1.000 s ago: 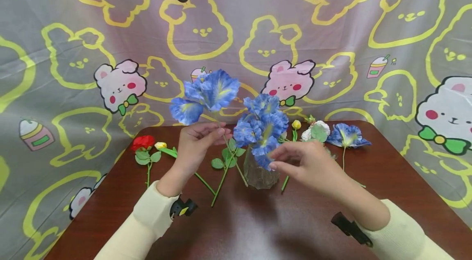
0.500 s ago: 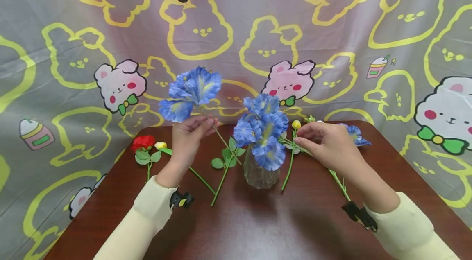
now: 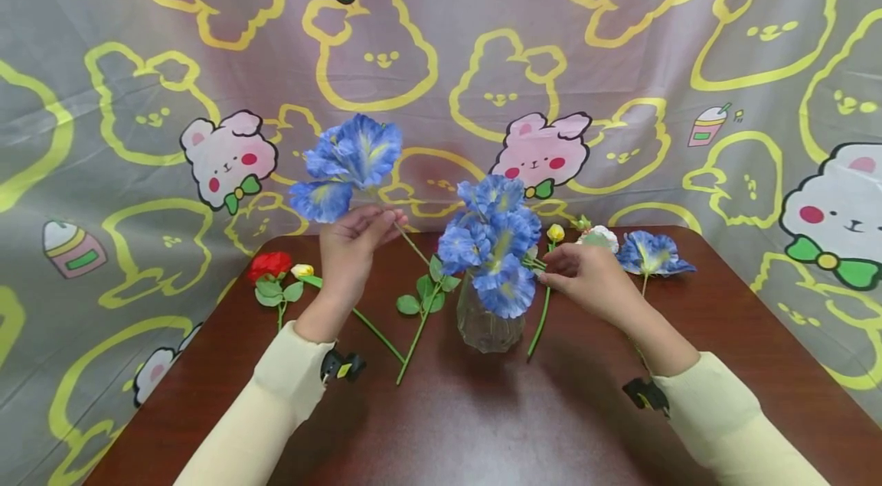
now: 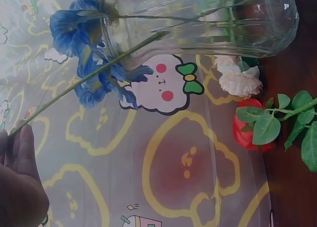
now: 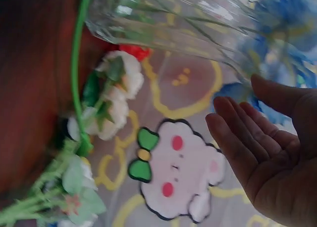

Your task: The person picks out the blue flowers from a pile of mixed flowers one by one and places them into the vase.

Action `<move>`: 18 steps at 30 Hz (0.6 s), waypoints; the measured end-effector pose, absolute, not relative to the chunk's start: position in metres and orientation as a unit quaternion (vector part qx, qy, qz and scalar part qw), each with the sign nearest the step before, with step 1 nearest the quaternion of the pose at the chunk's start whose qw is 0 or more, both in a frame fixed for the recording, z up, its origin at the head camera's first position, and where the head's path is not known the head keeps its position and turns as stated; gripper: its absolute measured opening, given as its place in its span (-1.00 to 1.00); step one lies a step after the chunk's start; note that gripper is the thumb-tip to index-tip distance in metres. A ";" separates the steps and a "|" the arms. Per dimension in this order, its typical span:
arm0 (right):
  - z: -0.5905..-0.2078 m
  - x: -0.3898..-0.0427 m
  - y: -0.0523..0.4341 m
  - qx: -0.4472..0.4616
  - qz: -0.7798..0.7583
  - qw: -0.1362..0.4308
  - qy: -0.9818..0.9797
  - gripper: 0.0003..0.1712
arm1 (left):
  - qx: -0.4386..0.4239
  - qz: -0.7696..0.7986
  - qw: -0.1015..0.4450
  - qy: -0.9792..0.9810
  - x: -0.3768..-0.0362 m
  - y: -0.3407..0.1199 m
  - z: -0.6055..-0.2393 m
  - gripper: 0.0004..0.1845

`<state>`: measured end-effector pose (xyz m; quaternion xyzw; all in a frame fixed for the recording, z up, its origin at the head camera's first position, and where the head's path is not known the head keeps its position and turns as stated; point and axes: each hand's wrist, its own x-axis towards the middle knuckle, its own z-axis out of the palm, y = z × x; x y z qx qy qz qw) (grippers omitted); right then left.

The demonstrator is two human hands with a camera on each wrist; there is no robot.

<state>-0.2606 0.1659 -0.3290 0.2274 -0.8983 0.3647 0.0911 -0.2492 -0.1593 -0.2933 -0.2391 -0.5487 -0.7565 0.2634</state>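
Observation:
My left hand (image 3: 386,222) pinches the thin stem of a blue flower (image 3: 351,164) and holds it up, left of a clear glass vase (image 3: 485,327). The stem (image 4: 89,78) slants down toward the vase (image 4: 198,19). A bunch of blue flowers (image 3: 496,241) stands in the vase. My right hand (image 3: 551,272) reaches in from the right with its fingertips at this bunch. In the right wrist view that hand (image 5: 267,153) shows an open palm with straight fingers and holds nothing.
On the brown table (image 3: 482,425) lie a red rose (image 3: 267,265), a yellow bud (image 3: 301,271) and a leafy stem (image 3: 420,310) on the left. A yellow bud (image 3: 554,233), a white flower (image 3: 598,237) and a blue flower (image 3: 651,252) lie right of the vase. A cartoon-print cloth hangs behind.
My left hand has lifted the blue flower a little up and to the left. My right hand went out over the flowers on the right, then came back to the bunch in the vase.

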 end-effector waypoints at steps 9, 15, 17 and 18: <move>-0.356 -0.277 0.148 0.272 0.385 0.047 -0.881 -0.39 | -0.235 -0.744 0.281 -0.559 -0.247 -0.156 -0.288 -0.84; -0.364 -0.281 0.138 0.268 0.373 0.062 -0.886 -0.44 | -0.242 -0.737 0.288 -0.561 -0.245 -0.155 -0.282 -0.84; -0.367 -0.281 0.136 0.265 0.385 0.056 -0.882 -0.35 | -0.248 -0.736 0.290 -0.559 -0.243 -0.155 -0.280 -0.82; -0.368 -0.282 0.134 0.267 0.389 0.059 -0.880 -0.35 | -0.250 -0.735 0.291 -0.559 -0.243 -0.154 -0.278 -0.82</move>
